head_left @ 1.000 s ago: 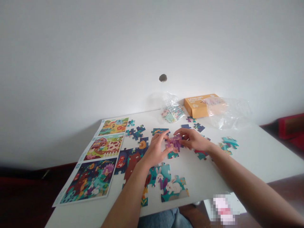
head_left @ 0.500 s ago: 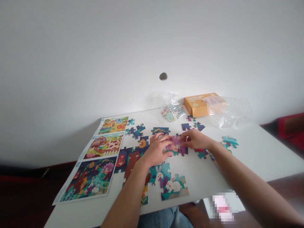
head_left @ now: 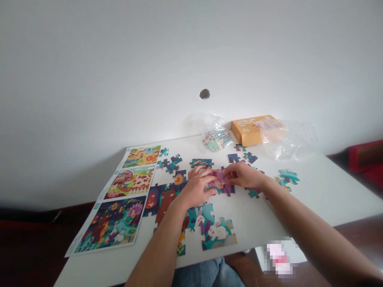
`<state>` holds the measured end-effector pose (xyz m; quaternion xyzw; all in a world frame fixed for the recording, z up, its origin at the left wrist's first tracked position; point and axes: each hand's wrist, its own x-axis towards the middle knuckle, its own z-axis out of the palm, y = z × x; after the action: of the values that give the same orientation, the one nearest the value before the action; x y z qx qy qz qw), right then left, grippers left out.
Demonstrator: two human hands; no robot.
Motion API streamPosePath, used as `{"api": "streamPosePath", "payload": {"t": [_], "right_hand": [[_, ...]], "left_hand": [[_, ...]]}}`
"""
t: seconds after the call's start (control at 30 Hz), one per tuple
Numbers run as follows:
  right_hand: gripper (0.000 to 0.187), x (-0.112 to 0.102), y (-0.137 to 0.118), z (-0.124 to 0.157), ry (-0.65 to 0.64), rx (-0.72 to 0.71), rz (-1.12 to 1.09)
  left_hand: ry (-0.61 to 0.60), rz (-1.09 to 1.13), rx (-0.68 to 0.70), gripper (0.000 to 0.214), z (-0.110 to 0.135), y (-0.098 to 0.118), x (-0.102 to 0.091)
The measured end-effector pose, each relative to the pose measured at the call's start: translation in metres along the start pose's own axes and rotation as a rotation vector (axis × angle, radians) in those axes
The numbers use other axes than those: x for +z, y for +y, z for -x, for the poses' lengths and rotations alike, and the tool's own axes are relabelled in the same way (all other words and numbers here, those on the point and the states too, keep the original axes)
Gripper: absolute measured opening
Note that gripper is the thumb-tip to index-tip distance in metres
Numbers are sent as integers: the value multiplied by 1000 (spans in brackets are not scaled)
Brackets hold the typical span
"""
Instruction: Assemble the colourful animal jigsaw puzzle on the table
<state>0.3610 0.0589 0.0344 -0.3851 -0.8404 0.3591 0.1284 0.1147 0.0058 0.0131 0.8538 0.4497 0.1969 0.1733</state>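
Observation:
Several joined purple puzzle pieces lie on the white table between my two hands. My left hand rests on their left side with its fingers stretched out. From the right, my right hand pinches a purple puzzle piece at the edge of this group; its fingertips partly cover it. Nearer to me are joined pieces with white rabbits. The bear section of the puzzle is partly hidden behind my left forearm.
A picture sheet with three scenes lies on the left. Loose pieces are scattered beyond my hands, with more teal pieces at the right. An orange box, a bag of pieces and a clear plastic bag stand near the wall.
My right hand has shifted very slightly left over the purple pieces. My left hand stays in place on them. The whole view has moved a little.

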Motion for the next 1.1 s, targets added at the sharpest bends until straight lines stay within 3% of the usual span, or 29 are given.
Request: {"api": "streamPosePath", "payload": {"t": [0.13, 0.37, 0.63, 0.97, 1.1], "right_hand": [[21, 0, 0, 0, 11, 7, 33], [11, -2, 4, -1, 6, -110, 91], [17, 1, 1, -2, -5, -165, 69], [23, -2, 5, -1, 28, -4, 108], [18, -1, 1, 0, 18, -5, 121]], "left_hand": [[-7, -4, -3, 32, 0, -1, 1], [10, -5, 13, 34, 0, -2, 2], [11, -4, 16, 32, 0, -3, 2], [-21, -17, 52, 31, 2, 0, -1], [0, -5, 23, 50, 2, -3, 3]]}}
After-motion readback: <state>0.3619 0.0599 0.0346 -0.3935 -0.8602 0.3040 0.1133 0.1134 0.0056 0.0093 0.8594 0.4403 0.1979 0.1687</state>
